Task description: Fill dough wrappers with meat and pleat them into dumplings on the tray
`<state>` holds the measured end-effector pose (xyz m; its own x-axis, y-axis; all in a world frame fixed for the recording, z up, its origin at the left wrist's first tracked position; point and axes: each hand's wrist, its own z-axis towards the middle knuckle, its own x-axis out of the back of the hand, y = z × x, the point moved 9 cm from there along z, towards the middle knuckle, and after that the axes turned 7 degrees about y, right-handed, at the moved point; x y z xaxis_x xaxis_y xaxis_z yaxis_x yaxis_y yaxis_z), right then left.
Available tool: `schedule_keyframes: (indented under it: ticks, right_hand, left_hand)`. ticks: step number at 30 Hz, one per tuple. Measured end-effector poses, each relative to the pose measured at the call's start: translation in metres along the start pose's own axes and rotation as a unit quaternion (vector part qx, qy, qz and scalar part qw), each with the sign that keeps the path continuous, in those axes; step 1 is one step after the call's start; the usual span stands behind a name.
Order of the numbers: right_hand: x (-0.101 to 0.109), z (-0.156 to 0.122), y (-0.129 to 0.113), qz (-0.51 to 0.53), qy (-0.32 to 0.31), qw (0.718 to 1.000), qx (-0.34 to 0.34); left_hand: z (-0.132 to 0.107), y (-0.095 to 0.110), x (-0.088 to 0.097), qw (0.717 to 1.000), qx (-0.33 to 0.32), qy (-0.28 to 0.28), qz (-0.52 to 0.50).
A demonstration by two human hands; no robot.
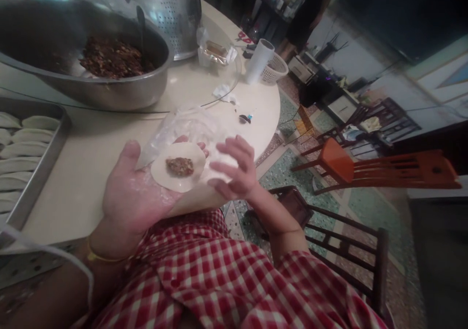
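A round dumpling wrapper (163,173) lies flat across the fingers of my left hand (137,192), which is palm up and dusted with flour. A small mound of brown meat filling (180,167) sits in the middle of the wrapper. To the right, my right hand (237,170) is empty with its fingers apart, close to the wrapper but not touching it. Behind both hands, a clear plastic bag (190,124) with white flour rests on the table. At the left edge, a metal tray (62,124) holds several folded dumplings (27,148) in rows.
A large steel bowl (120,92) of dark filling, with a utensil handle, stands at the back left. Behind it leans a perforated colander (164,12). A plastic roll (260,61) and a white basket (275,69) stand near the table's far edge. Chairs (336,161) are to the right.
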<state>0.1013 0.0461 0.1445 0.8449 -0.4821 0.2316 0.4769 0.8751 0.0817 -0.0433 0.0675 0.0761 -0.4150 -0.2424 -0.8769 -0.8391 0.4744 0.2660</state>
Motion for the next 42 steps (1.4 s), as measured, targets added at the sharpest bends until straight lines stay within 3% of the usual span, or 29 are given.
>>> schedule_keyframes:
  ticks: [4, 10, 16, 22, 27, 31, 36, 42]
  right_hand:
    - [-0.005, -0.023, -0.033, -0.026, 0.006, 0.999, 0.021]
    - [-0.03, -0.055, -0.035, -0.05, -0.066, 0.995, 0.048]
    - [-0.019, -0.045, -0.041, -0.066, -0.014, 0.994, 0.084]
    - [-0.008, -0.022, -0.053, -0.077, 0.044, 0.988, 0.124]
    - [-0.008, -0.014, -0.048, -0.066, 0.029, 0.997, 0.031]
    - [-0.009, -0.009, -0.044, -0.058, 0.049, 0.996, -0.044]
    - [-0.013, -0.001, -0.043, -0.016, 0.069, 0.992, -0.1]
    - [-0.017, 0.0, -0.04, 0.002, 0.069, 0.987, -0.143]
  left_hand:
    - [-0.004, 0.007, -0.008, 0.998, -0.034, 0.0, 0.043]
    - [-0.008, -0.002, -0.015, 0.999, -0.014, -0.011, 0.036]
    - [-0.009, -0.006, -0.015, 0.999, -0.009, -0.03, 0.045]
    - [-0.008, -0.013, -0.011, 0.997, -0.002, 0.011, 0.074]
    - [-0.008, -0.021, 0.002, 0.988, 0.007, 0.132, 0.079]
    - [-0.006, -0.021, 0.013, 0.977, -0.015, 0.171, 0.125]
    - [-0.003, -0.013, 0.022, 0.959, -0.086, 0.168, 0.209]
    - [0.001, -0.01, 0.015, 0.953, -0.13, 0.066, 0.265]
